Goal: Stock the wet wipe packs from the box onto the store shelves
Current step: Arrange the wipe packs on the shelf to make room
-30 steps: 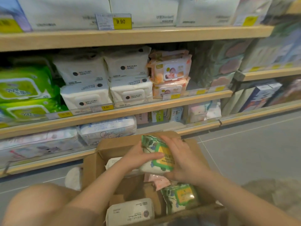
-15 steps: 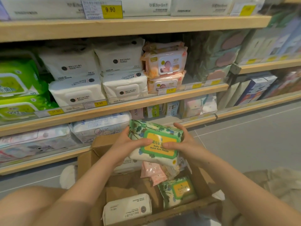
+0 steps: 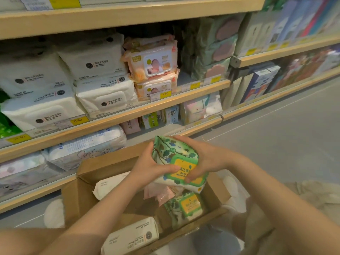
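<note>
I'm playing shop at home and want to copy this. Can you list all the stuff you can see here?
Green leafy wipe pack with yellow label: one, held above the box.
Brown cardboard box: one, on the floor by the shelves.
Matching green pack: one, inside the box.
Cream white packs: two, inside the box.
Pink packet: one, inside the box.
White packs: four, stacked on the middle shelf.
Peach baby packs: two visible, stacked right of the white ones.
Yellow price tags: several, on shelf edges.
Left hand: grips the pack.
Right hand: grips the pack.
</note>
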`<state>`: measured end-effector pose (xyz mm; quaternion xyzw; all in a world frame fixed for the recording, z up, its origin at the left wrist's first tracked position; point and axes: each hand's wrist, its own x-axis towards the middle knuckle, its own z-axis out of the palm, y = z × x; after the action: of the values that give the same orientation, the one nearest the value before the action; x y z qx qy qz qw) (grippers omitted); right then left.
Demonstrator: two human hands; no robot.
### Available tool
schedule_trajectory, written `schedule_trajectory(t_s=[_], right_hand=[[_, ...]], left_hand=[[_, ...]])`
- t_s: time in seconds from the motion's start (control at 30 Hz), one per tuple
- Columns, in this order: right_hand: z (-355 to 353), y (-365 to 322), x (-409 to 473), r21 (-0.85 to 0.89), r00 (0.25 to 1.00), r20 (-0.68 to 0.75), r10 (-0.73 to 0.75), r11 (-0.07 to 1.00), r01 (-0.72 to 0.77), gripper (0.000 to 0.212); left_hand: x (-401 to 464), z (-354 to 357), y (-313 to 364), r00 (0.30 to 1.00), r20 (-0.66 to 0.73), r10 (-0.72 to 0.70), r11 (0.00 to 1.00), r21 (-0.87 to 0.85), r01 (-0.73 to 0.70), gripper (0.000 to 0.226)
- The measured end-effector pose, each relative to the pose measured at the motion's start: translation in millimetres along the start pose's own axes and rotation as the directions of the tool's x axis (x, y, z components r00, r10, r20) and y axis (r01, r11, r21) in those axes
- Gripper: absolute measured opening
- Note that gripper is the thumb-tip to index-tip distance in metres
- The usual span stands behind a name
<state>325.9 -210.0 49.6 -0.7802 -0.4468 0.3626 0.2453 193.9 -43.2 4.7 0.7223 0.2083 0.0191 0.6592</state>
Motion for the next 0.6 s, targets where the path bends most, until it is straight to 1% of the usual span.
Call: schedule_trajectory(t_s=[0.03,0.1,0.2,0.27,0.33,0.37,0.4,0.47,0.5,0.53,0.6], right_hand=[[-2,5,-1,-0.02,0.999,0.031,0.025,1.0,-0.024,0.114],[-4,19,-2,-0.004,0.997,0.027,0.065,0.998,-0.065,0.11],[-4,42,-2,0.044,0.995,-0.034,0.092,0.995,-0.091,0.108],[-5,58,-5,0.091,0.988,-0.072,0.137,0.987,-0.131,0.103],[-7,78,-11,0.126,0.971,-0.12,0.205,0.974,-0.19,0.094],[-8,89,-15,0.14,0.958,-0.148,0.247,0.964,-0.227,0.093],[-9,100,-20,0.151,0.941,-0.179,0.286,0.953,-0.261,0.094],[-7,123,-27,0.171,0.906,-0.227,0.358,0.93,-0.325,0.098],[-3,133,-30,0.181,0.891,-0.237,0.388,0.919,-0.352,0.1],[0,141,-32,0.187,0.879,-0.237,0.413,0.908,-0.376,0.101],[9,155,-34,0.192,0.865,-0.226,0.449,0.891,-0.412,0.104]], left_hand=[[3,8,-3,1.0,0.012,0.003,1.0,0.003,-0.003,0.088],[10,20,-9,0.999,0.035,-0.009,1.0,0.002,0.009,0.084],[26,30,-14,0.995,0.092,-0.034,0.999,0.036,0.031,0.085],[37,32,-22,0.995,0.096,-0.035,0.999,-0.016,0.037,0.084],[45,36,-39,0.995,0.075,-0.062,0.996,-0.061,0.066,0.088],[46,40,-51,0.992,0.092,-0.087,0.995,-0.034,0.09,0.087],[46,45,-66,0.984,0.127,-0.126,0.992,0.033,0.122,0.079],[44,58,-104,0.954,0.207,-0.219,0.963,0.201,0.178,0.05],[44,65,-125,0.934,0.238,-0.266,0.94,0.28,0.196,0.042],[44,72,-147,0.91,0.262,-0.322,0.908,0.356,0.219,0.041],[45,86,-183,0.859,0.28,-0.428,0.834,0.489,0.256,0.052]])
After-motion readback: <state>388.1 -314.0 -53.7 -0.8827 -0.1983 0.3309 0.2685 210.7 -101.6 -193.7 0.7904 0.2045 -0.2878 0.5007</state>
